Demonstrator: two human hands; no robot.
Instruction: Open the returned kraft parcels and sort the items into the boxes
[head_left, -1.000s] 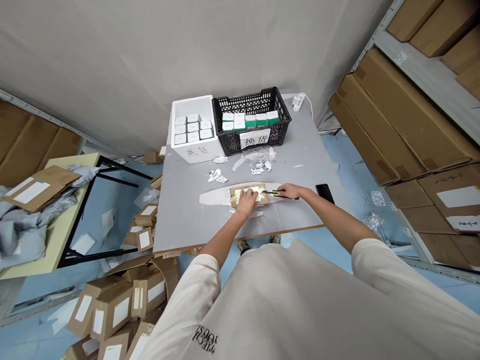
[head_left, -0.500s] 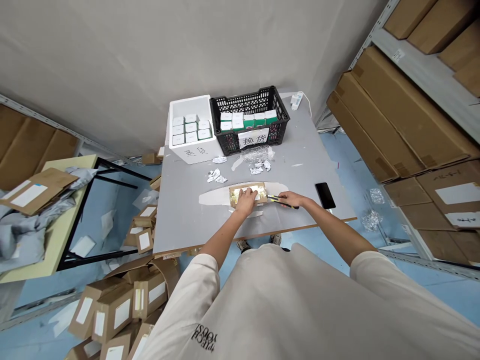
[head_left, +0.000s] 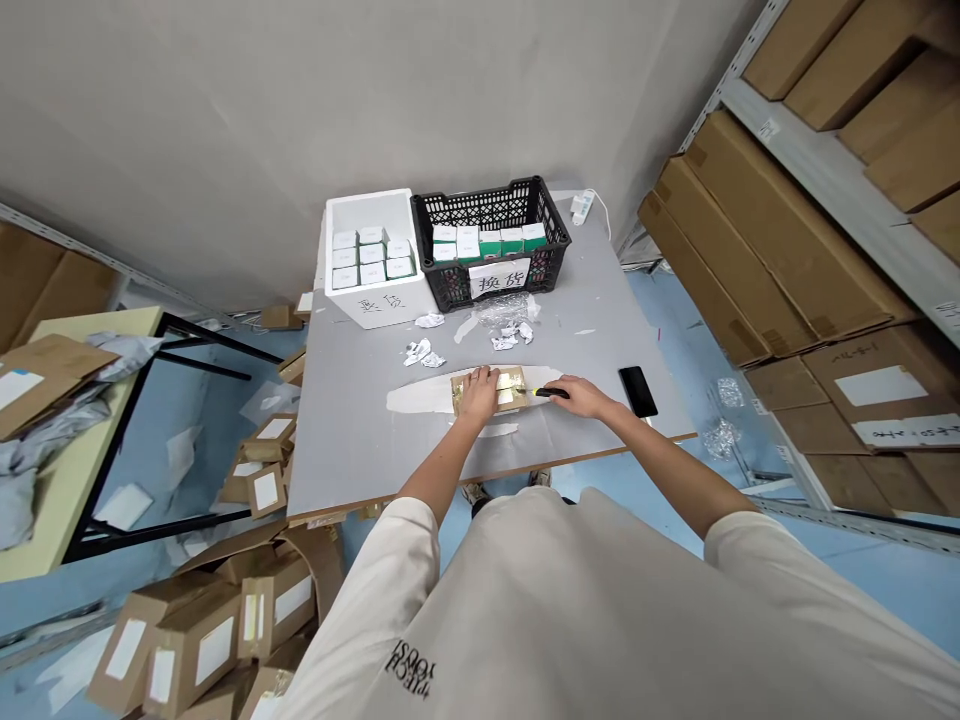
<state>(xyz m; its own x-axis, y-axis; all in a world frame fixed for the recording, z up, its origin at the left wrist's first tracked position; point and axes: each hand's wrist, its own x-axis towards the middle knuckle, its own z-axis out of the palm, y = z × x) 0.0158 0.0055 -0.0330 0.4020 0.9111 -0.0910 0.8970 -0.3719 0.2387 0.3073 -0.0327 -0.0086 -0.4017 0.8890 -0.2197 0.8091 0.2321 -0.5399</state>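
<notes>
A small brown cardboard box [head_left: 512,398] with shiny tape lies on the table over a pale strip-shaped patch. Across its left part is my left hand [head_left: 478,392], closed over the top and holding it against the table. My right hand [head_left: 576,394] is wrapped round a utility knife [head_left: 551,392] with a black and yellow handle. The knife points left, its tip at the right end of the box. Exactly how deep the blade sits cannot be made out.
Behind are a white foam box [head_left: 382,305] and a black crate [head_left: 491,290], both holding small white-and-green boxes. Crumpled paper [head_left: 424,353] and bubble wrap [head_left: 504,310] lie before them. A phone [head_left: 638,391] rests at the right. Cartons [head_left: 195,640] crowd the floor at left.
My right hand has turned the knife, so its handle now looks shorter and more level. The left hand has shifted slightly on the box, baring more of its right part. The view has swung slightly.
</notes>
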